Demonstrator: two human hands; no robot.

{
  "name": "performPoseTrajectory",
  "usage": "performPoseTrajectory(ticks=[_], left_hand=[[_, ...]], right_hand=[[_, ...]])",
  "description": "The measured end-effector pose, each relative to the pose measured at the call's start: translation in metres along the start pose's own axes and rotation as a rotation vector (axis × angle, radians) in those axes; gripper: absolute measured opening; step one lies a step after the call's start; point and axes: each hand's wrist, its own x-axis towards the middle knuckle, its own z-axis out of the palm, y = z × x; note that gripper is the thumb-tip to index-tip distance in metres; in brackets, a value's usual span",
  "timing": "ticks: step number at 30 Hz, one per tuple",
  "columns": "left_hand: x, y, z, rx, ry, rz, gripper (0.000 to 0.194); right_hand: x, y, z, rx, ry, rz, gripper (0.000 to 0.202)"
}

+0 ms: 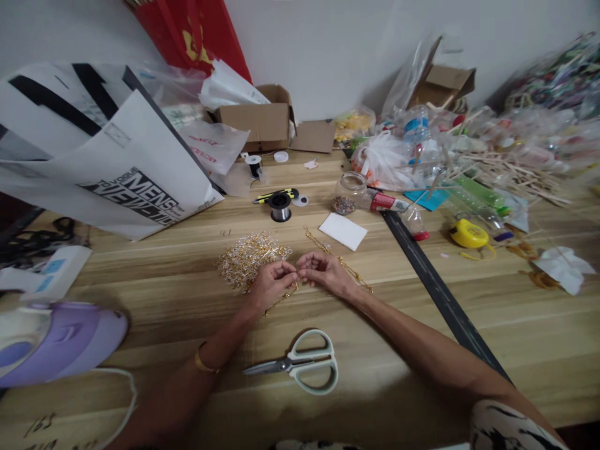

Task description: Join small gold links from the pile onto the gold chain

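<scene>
My left hand (275,282) and my right hand (324,272) meet over the wooden table, fingertips pinched close together. Between them runs a thin gold chain (280,302), whose loose end trails below my left hand. Beside my left hand lies a heap of gold and clear beaded links (248,257). Another gold chain (349,270) stretches on the table behind and under my right hand. Closer to me rest scissors with pale handles (313,362), blades pointing left. The exact piece at my fingertips is too small to make out.
A wire spool (280,208), a yellow-black cutter (262,198), a white card (343,231) and a jar of beads (349,194) stand behind. A purple appliance (70,344) and white bag (135,169) are left; a yellow tape measure (469,234) and plastic bottles clutter the right.
</scene>
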Motion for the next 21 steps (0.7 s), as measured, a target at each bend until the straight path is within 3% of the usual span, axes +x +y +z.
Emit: performPoseTrajectory(ticks=[21], left_hand=[[0.002, -0.0044, -0.0013, -0.024, 0.044, 0.023, 0.017]], right_hand=[[0.0011, 0.0029, -0.0027, 0.035, -0.07, -0.027, 0.04]])
